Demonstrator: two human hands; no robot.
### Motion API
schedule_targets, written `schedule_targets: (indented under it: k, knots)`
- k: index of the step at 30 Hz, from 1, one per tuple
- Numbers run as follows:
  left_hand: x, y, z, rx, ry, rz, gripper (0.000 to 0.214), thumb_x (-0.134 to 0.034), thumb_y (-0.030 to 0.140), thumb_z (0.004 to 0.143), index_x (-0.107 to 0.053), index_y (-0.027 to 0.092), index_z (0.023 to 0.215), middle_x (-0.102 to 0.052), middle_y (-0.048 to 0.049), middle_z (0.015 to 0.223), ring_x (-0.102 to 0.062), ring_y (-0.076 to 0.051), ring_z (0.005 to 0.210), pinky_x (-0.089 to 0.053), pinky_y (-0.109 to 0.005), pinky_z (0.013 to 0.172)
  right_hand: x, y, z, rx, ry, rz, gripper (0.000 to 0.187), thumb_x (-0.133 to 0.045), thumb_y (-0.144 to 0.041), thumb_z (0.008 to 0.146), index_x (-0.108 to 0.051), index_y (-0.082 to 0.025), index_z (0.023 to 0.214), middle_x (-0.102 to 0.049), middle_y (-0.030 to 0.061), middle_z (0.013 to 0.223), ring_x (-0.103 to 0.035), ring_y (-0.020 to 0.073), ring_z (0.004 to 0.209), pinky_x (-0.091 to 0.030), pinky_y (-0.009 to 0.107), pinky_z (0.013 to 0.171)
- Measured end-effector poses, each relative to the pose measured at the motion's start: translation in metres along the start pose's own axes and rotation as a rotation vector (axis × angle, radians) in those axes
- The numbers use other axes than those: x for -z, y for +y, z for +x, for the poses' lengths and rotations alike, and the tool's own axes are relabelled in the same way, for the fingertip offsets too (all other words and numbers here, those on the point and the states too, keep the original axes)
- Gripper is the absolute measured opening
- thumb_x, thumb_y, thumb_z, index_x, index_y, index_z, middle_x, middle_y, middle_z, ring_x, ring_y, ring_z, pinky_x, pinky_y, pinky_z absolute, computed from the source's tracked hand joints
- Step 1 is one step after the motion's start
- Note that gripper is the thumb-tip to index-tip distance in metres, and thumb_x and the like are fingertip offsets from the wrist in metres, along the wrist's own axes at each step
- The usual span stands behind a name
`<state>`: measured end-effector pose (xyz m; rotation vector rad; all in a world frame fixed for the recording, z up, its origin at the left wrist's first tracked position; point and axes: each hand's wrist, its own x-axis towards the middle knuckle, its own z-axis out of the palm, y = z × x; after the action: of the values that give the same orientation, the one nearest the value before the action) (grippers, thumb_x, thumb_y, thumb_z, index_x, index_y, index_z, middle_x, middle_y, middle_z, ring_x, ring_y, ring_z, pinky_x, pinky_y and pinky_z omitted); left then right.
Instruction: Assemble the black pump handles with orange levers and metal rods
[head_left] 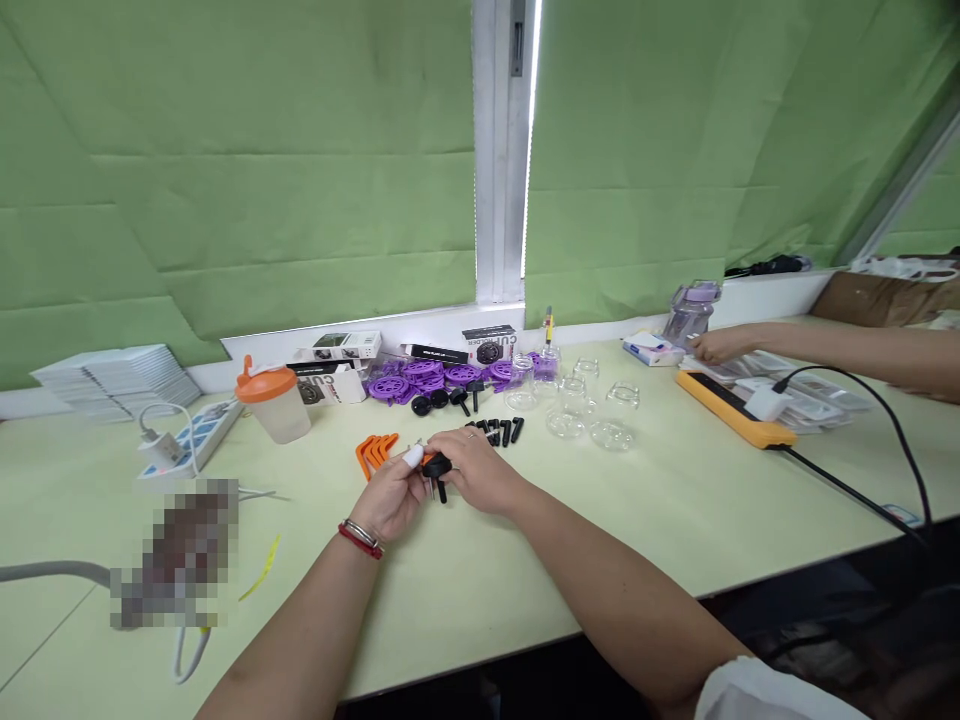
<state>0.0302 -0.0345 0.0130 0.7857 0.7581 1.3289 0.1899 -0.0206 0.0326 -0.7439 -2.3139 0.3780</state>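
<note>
My left hand (394,497) and my right hand (484,470) meet over the table, both closed on a black round-topped part (436,466) with a stem pointing down. A bit of orange shows between the fingers at this part; what it belongs to is mostly hidden. Just beyond my left hand lie several orange angled pieces (373,452). Short black bent pieces (506,432) lie past my right hand. Farther back are black round-headed parts (439,400) and a pile of purple spoked discs (424,378).
Clear jars (613,418) stand right of centre. An orange-lidded cup (274,400), small boxes (330,383) and a white power strip (196,440) are left. At right, another person's hand (724,345) reaches over clear packets (814,390) behind an orange power strip (731,410).
</note>
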Motion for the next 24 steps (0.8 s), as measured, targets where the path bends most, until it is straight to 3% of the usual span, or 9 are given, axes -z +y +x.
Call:
schedule_targets:
  k: [3, 6, 9, 13, 18, 21, 24]
  knots:
    - [0.001, 0.003, 0.000, 0.003, 0.006, -0.017, 0.010, -0.058, 0.014, 0.080, -0.067, 0.013, 0.083, -0.065, -0.0067, 0.083, -0.064, -0.014, 0.075, -0.055, -0.022, 0.066, -0.001, -0.002, 0.001, 0.021, 0.052, -0.011, 0.038, -0.059, -0.005, 0.077, -0.055, -0.021, 0.111, -0.059, 0.0079, 0.118, -0.050, 0.0222, 0.110, -0.029, 0.044, 0.100]
    - [0.002, 0.007, 0.000, 0.035, 0.050, -0.044, 0.013, -0.055, 0.010, 0.078, -0.067, 0.012, 0.083, -0.067, -0.0091, 0.088, -0.065, -0.016, 0.079, -0.056, -0.023, 0.068, 0.000, -0.003, 0.001, -0.010, 0.183, -0.069, 0.030, -0.066, -0.012, 0.074, -0.060, -0.019, 0.102, -0.055, 0.0104, 0.121, -0.047, 0.0249, 0.114, -0.030, 0.044, 0.100]
    - [0.005, 0.011, 0.001, 0.022, 0.121, -0.065, 0.018, -0.050, 0.006, 0.077, -0.067, 0.012, 0.082, -0.069, -0.0093, 0.088, -0.066, -0.016, 0.079, -0.056, -0.025, 0.071, 0.001, -0.004, 0.000, -0.107, 0.266, -0.061, 0.017, -0.069, -0.020, 0.073, -0.062, -0.017, 0.088, -0.060, 0.0086, 0.102, -0.052, 0.0225, 0.098, -0.039, 0.038, 0.089]
    - [0.008, 0.015, 0.002, -0.019, 0.140, -0.082, 0.020, -0.049, 0.005, 0.076, -0.067, 0.012, 0.081, -0.069, -0.0077, 0.080, -0.066, -0.017, 0.075, -0.057, -0.029, 0.069, -0.008, 0.000, -0.001, -0.364, 0.160, 0.105, 0.017, -0.064, -0.031, 0.078, -0.062, -0.016, 0.086, -0.062, 0.0052, 0.084, -0.055, 0.0174, 0.078, -0.043, 0.031, 0.070]
    - [0.006, 0.016, 0.000, -0.035, 0.110, -0.102, 0.017, -0.051, 0.006, 0.075, -0.066, 0.011, 0.079, -0.069, -0.0085, 0.082, -0.067, -0.018, 0.077, -0.057, -0.030, 0.072, -0.029, 0.009, -0.001, -0.628, -0.064, 0.694, 0.023, -0.059, -0.028, 0.082, -0.061, -0.015, 0.100, -0.060, 0.0015, 0.074, -0.054, 0.0112, 0.061, -0.043, 0.024, 0.056]
    - [0.004, 0.015, 0.000, -0.043, 0.063, -0.092, 0.018, -0.051, 0.006, 0.076, -0.067, 0.011, 0.081, -0.069, -0.0094, 0.085, -0.066, -0.018, 0.084, -0.056, -0.030, 0.078, -0.032, 0.011, -0.001, -0.722, -0.065, 0.875, 0.018, -0.057, -0.026, 0.082, -0.061, -0.014, 0.095, -0.056, -0.0012, 0.066, -0.047, 0.0077, 0.049, -0.040, 0.021, 0.048]
    - [0.003, 0.014, -0.001, -0.030, 0.015, -0.044, 0.017, -0.053, 0.008, 0.075, -0.066, 0.012, 0.085, -0.070, -0.0094, 0.088, -0.066, -0.020, 0.088, -0.054, -0.031, 0.081, -0.029, 0.010, -0.001, -0.735, -0.045, 0.864, 0.009, -0.056, -0.022, 0.082, -0.060, -0.014, 0.080, -0.053, -0.0019, 0.062, -0.043, 0.0065, 0.047, -0.037, 0.020, 0.045]
